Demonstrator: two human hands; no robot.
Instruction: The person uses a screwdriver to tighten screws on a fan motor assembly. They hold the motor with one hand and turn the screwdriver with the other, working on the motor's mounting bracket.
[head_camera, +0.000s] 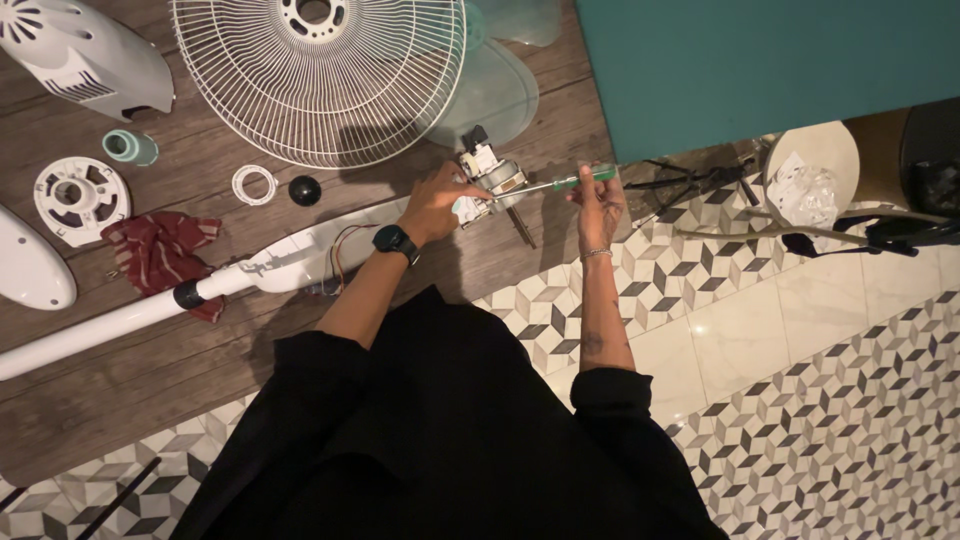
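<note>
Here, my left hand is clamped on the fan motor, which lies on the wooden tabletop with thin wires trailing back toward the white fan stand. My right hand is closed round the green-handled screwdriver, its tip at the motor, though exactly where it seats is hard to tell. The motor looks dense, rigid and metal; I'd hold it by its body, not the shaft or wires. Beyond the grip sits the white wire grille; far left of it, a red cloth.
</note>
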